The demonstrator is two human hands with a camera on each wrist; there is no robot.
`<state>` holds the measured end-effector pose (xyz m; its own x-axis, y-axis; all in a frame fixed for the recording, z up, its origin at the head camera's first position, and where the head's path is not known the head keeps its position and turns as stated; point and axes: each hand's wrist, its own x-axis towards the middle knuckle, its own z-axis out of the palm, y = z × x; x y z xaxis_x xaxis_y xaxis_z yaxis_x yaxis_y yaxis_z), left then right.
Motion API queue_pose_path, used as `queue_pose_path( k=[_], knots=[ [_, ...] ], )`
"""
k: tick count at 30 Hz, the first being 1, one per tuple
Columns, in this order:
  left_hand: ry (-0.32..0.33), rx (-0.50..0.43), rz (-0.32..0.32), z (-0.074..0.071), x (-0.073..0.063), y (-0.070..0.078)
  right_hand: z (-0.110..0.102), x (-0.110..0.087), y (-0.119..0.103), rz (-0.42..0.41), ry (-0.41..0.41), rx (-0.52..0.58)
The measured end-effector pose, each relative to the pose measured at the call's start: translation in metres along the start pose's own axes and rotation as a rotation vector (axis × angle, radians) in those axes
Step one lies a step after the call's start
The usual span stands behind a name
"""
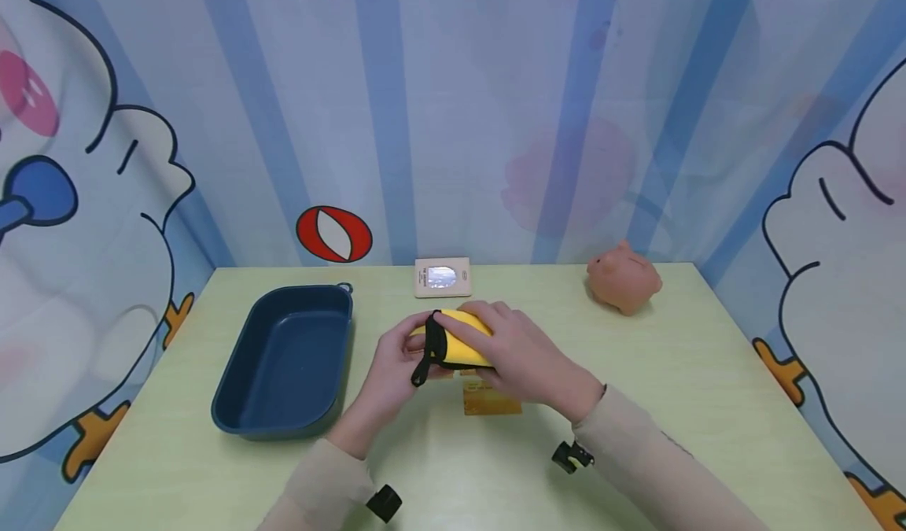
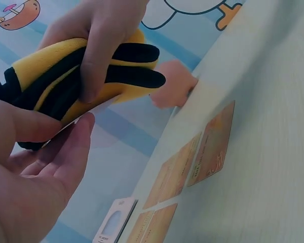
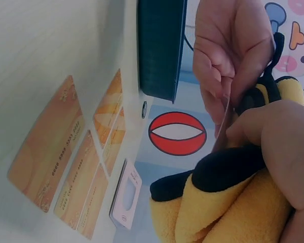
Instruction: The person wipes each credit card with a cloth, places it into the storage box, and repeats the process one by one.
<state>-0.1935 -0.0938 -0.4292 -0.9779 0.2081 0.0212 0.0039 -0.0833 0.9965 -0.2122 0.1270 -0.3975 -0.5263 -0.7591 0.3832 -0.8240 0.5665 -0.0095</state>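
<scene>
Both hands hold a soft yellow-and-black plush pouch (image 1: 463, 350) above the middle of the table; a black strap loop hangs from its left end. My left hand (image 1: 392, 362) grips that end, thumb against the plush and fingers underneath. My right hand (image 1: 527, 354) holds the other end from above, fingers bent over it. A thin, card-like edge (image 3: 226, 114) shows along the pouch by the left fingers in the right wrist view; what it belongs to is partly hidden. Below lie several orange-gold cards (image 2: 213, 147), set out in rows on the table.
A dark blue tray (image 1: 244, 358) stands left of the hands. At the back is a small pale box (image 1: 422, 279) with an oval window. A pink piggy bank (image 1: 626, 279) sits at the back right. Printed curtains (image 1: 453, 122) surround the table.
</scene>
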Motion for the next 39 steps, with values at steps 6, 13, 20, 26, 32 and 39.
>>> queue_pose_path(
  k=[6,13,20,26,32,39],
  knots=[
    [-0.019,-0.035,-0.005,0.001,-0.001,-0.003,0.006,-0.001,-0.003,0.005,-0.019,-0.015],
    [0.012,-0.046,0.008,0.003,-0.001,0.000,0.012,0.000,-0.005,0.051,-0.037,-0.060],
    [0.054,-0.064,0.015,0.003,-0.003,0.000,0.012,0.002,-0.006,0.066,-0.056,-0.105],
    [0.080,-0.081,0.008,0.002,-0.004,0.003,0.010,0.003,-0.008,0.077,-0.065,-0.107],
    [0.101,-0.102,0.014,0.002,-0.007,0.007,0.008,0.004,-0.010,0.079,-0.063,-0.136],
    [0.109,-0.101,0.024,0.000,-0.010,0.010,0.007,0.000,-0.007,0.068,-0.020,-0.113]
  ],
)
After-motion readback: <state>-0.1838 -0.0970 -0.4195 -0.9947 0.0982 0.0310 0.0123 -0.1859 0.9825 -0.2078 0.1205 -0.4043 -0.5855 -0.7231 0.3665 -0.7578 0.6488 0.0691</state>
